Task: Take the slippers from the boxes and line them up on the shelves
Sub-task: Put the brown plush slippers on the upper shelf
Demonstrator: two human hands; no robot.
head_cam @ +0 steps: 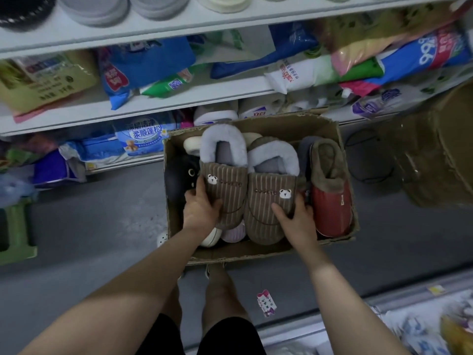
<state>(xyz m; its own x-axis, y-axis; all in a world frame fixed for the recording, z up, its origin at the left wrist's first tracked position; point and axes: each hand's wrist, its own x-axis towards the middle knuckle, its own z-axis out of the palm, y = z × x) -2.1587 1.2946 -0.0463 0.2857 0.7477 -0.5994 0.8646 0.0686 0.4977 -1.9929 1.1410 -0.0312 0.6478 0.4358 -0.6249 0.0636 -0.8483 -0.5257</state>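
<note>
Working left to right: the left hand (202,213) is found curled round the toe of the left slipper (222,180), thumb on top. The right slipper (271,190) lies touching it, its toe gripped likewise by the right hand (297,219). Both lie uppermost in the box (256,249), long axes running away from the person, heels toward the shelves (153,98). Ribbed brown corduroy uppers and grey plush collars are noted.

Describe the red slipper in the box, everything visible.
The red slipper has a smooth, leather-like red upper and an olive-brown fleecy lining rolled over its collar. It lies opening up, toe toward the person, along the right wall of the cardboard box, beside the brown striped slipper that the right hand grips. No hands hold it.
</note>
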